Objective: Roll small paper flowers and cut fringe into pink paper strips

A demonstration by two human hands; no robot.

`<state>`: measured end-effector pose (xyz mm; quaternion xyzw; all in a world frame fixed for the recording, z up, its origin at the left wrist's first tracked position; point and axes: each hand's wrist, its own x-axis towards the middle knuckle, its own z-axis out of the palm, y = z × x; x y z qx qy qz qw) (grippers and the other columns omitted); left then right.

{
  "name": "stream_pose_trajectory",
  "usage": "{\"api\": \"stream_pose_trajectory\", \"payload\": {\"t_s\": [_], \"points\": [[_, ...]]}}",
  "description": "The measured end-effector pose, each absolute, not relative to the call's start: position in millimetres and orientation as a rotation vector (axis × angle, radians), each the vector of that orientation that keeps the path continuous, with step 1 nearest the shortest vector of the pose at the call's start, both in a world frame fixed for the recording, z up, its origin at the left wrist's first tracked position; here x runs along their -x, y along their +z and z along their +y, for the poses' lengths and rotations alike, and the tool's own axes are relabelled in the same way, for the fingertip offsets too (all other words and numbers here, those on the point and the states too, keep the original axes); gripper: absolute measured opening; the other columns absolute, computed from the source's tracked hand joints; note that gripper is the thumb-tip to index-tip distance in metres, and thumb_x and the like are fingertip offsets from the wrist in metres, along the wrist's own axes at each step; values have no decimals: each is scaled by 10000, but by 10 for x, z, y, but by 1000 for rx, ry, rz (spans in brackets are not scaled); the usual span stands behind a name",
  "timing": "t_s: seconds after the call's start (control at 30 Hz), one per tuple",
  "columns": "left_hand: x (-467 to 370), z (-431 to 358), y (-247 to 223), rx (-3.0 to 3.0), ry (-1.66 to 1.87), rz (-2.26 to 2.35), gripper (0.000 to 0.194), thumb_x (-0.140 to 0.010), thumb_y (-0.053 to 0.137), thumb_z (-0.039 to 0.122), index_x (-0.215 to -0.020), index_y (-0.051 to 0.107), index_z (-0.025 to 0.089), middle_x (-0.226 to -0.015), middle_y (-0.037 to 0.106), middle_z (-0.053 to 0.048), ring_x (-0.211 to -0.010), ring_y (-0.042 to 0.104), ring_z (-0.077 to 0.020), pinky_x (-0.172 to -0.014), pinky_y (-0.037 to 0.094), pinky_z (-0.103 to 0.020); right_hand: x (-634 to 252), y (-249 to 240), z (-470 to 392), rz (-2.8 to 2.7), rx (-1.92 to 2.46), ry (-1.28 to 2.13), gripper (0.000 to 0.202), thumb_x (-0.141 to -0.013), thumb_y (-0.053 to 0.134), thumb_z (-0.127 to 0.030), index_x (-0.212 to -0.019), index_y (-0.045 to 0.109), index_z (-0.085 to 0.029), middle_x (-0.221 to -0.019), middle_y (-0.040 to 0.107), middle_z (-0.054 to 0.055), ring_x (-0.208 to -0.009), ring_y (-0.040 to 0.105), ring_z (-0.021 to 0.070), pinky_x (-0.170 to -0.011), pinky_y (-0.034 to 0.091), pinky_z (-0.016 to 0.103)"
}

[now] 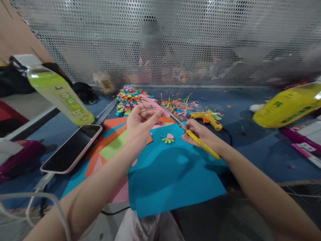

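Observation:
Between the thumb and fingers of my left hand (141, 122) is a pink paper strip (154, 104), held up over the table. My right hand (198, 134) grips yellow-handled scissors (203, 144), whose blades point up and left and meet the strip's near end. Whether the blades are parted there I cannot make out. Below both hands lies a large blue paper sheet (173, 180) with a small fringed green and pink paper piece (168, 138) on it. Orange, green and pink sheets (114, 147) spread out under my left forearm.
A cone of colourful paper fringes (129, 98) stands behind, beside a heap of paper scraps (179, 106). A yellow glue gun (207, 118) lies right of the scraps. A phone (72, 149) and a green drink bottle (60, 95) are left; a yellow bottle (288, 105) is right.

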<state>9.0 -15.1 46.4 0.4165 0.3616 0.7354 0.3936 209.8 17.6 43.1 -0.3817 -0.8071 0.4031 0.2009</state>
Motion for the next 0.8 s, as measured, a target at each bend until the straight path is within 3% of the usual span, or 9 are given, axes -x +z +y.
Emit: {"api": "stream_pose_trajectory", "payload": {"t_s": [0.4, 0.8], "points": [[-86, -138, 448, -1069, 1885, 923, 361, -599, 787, 219, -839, 521, 180, -674, 691, 16, -633, 688, -155, -522, 574, -248, -2087, 449, 167, -2237, 1093, 1155, 323, -737, 630, -386, -822, 366, -221, -682, 492, -34, -612, 425, 118, -524, 321, 241], [-74, -128, 437, -1082, 1881, 942, 373, -599, 796, 247, -837, 517, 182, -677, 683, 15, -673, 696, -171, -532, 577, -258, -2075, 470, 147, -2245, 1132, 1108, 363, -734, 647, -436, -799, 362, -221, -573, 405, -73, -537, 324, 92, -480, 258, 230]]}}
